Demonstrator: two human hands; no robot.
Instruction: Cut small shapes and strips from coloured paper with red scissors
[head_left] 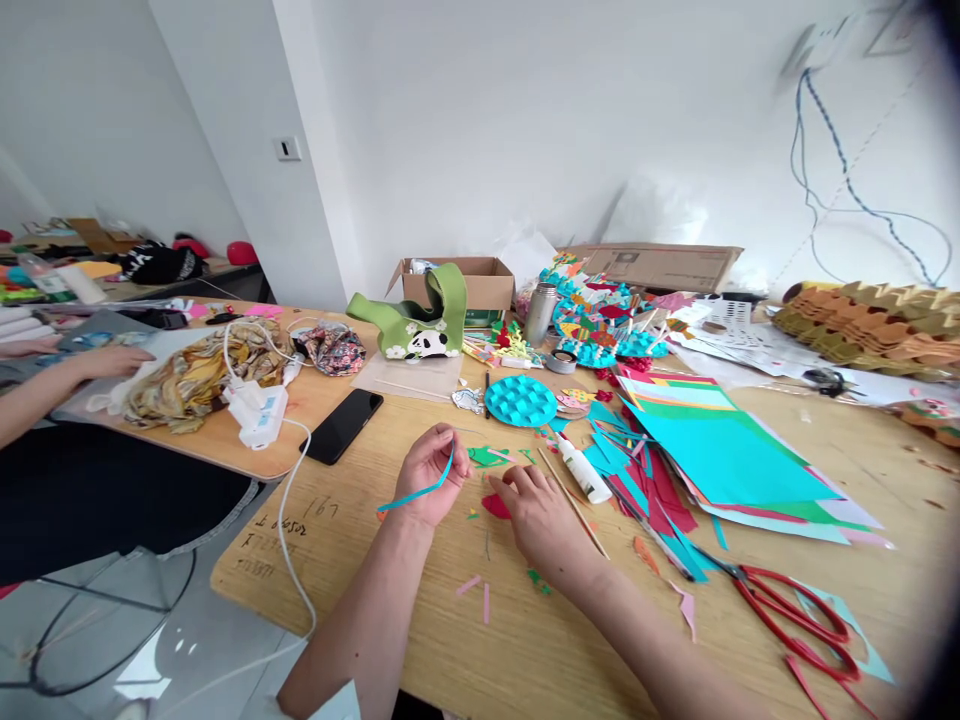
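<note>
My left hand [429, 472] is raised a little over the wooden table [525, 640] and pinches a thin teal paper strip [415, 493], which curves down to the left. My right hand [537, 509] rests on the table with its fingers curled down onto a small red paper piece [494, 505]. Green paper scraps [487, 457] lie just beyond both hands. A white glue bottle [584, 470] and a thin wooden stick [574, 503] lie right of my right hand.
A stack of coloured paper sheets [720, 455] lies to the right, red scissors [795, 615] near the front right. A teal paper disc [520, 400], a black phone [342, 425], a white charger with cable [259, 412] and a green panda bag [416, 325] lie further back. Another person's arm [52, 375] rests at the left table.
</note>
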